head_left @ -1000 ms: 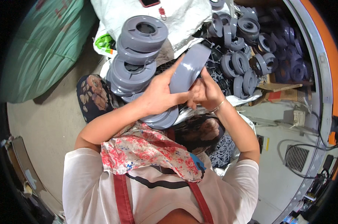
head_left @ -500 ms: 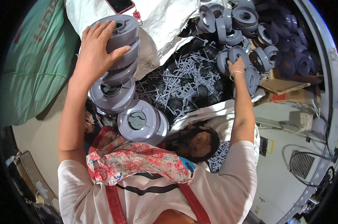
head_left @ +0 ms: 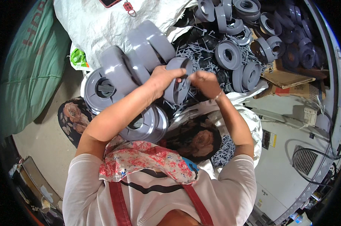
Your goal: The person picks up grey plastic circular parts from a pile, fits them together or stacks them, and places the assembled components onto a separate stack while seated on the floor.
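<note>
My left hand (head_left: pixel 162 80) grips a grey plastic ring (head_left: pixel 174 89) by its rim, with the thumb reaching over its opening. Just right of that ring is my right hand (head_left: pixel 207 84), its fingers curled together and slightly blurred; whatever they hold is hidden. Beyond my left forearm, several grey round housings (head_left: pixel 119 71) lie tilted on their sides in a leaning row. A flanged grey housing (head_left: pixel 95 90) with a dark knob-like centre sits at the near end of that row. More stacked housings (head_left: pixel 157 122) stand close to my lap, partly covered by my forearm.
Small grey sticks (head_left: pixel 195 56) and black round parts lie loose in a white sack (head_left: pixel 84 22). Several grey rings (head_left: pixel 228 54) are piled at the right, beside cardboard (head_left: pixel 287 84). A green bag (head_left: pixel 35 67) stands left; a white cabinet (head_left: pixel 279 162) with cables is at right.
My left hand left the top of the upright stack and moved right onto a ring. The stack now leans over to the right. My right hand came left from the ring pile.
</note>
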`<state>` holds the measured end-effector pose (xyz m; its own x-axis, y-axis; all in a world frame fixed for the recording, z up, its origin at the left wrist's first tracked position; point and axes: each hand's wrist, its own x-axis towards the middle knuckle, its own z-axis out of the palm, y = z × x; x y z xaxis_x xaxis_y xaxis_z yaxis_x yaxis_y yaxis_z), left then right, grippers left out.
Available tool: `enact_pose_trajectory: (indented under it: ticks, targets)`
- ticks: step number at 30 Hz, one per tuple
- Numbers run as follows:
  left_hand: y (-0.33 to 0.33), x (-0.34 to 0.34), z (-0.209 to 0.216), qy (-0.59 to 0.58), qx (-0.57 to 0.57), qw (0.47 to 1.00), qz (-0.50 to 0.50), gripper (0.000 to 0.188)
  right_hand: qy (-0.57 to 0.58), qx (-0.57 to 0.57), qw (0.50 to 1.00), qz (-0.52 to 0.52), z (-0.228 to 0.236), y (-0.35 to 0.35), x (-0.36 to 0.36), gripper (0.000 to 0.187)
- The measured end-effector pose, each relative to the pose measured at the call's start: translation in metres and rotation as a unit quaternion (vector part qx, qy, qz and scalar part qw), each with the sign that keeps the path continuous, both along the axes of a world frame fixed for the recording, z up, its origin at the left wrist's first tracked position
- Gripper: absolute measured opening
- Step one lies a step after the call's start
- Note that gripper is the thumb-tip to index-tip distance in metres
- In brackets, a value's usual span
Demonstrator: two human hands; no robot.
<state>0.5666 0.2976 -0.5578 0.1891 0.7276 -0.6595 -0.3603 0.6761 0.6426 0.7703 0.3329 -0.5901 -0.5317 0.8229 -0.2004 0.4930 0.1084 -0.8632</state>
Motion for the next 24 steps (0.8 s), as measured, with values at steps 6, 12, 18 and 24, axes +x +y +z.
enact_pose_trajectory:
  ticks: [6,12,18,24]
  targets:
    - [-0.014,-0.002,0.021,0.055,0.125,0.989,0.049,0.035,-0.330,0.054,0.930,-0.150,-0.116,0.081,0.029,0.027]
    - [-0.027,-0.007,0.048,-0.008,0.010,0.996,0.093,0.030,-0.406,0.001,0.903,-0.142,-0.131,0.085,0.024,0.024]
    - [-0.040,-0.007,0.045,-0.116,-0.124,0.980,0.108,0.030,-0.226,0.109,0.965,-0.079,0.012,0.025,0.018,0.017]
    - [-0.072,0.008,0.033,0.393,0.418,0.801,-0.173,0.090,-0.070,0.366,0.911,-0.178,0.069,-0.033,0.009,0.007]
